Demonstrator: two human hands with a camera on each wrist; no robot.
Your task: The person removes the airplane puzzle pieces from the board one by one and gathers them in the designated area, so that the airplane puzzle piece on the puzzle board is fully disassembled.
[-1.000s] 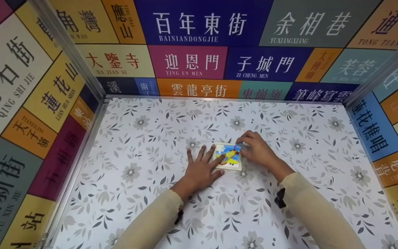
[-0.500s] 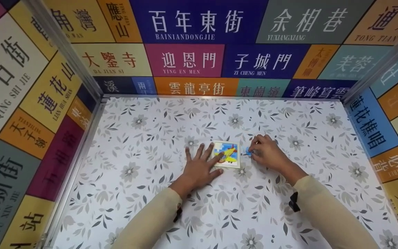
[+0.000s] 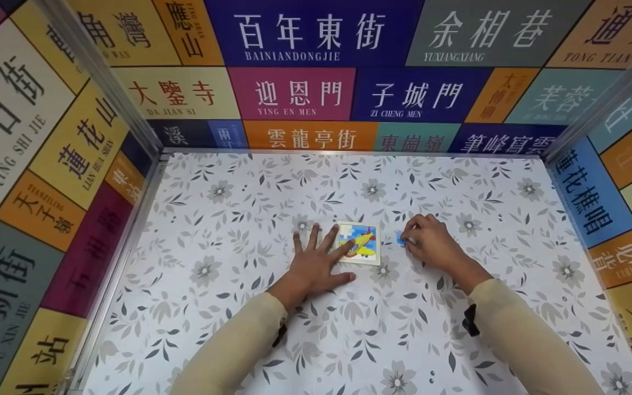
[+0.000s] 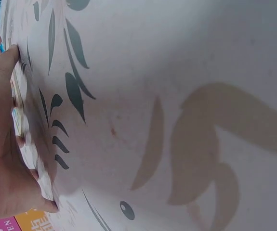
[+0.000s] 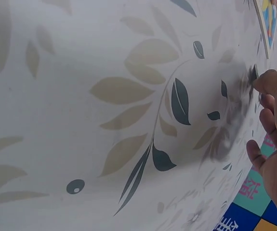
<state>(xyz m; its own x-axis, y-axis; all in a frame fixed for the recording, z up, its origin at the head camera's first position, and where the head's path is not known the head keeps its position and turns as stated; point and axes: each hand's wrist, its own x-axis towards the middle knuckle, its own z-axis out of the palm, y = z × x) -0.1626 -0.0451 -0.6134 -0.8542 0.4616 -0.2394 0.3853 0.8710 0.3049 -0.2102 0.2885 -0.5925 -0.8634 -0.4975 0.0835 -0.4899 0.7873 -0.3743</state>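
Note:
A small framed jigsaw puzzle (image 3: 368, 253) of a yellow airplane on blue sky lies flat on the patterned surface. White, piece-shaped ground shows near its upper left corner. My left hand (image 3: 316, 269) lies spread at the puzzle's left side, one finger reaching over the picture; the left wrist view shows this hand (image 4: 3, 144) edge-on. To the right of the frame, my right hand (image 3: 431, 241) pinches a blue puzzle piece (image 3: 400, 238) close to the surface. In the right wrist view the piece (image 5: 254, 73) appears as a dark edge at the fingertips, its face hidden.
A white tabletop (image 3: 272, 186) with grey flowers and leaves spreads around both hands. Colourful panels with printed characters, such as the back panel (image 3: 294, 93), stand upright along the back and both sides, joined by clear corner strips (image 3: 113, 71).
My right hand has moved from the puzzle's upper right corner away to the right, the blue puzzle piece pinched in it. The left hand stays almost where it was.

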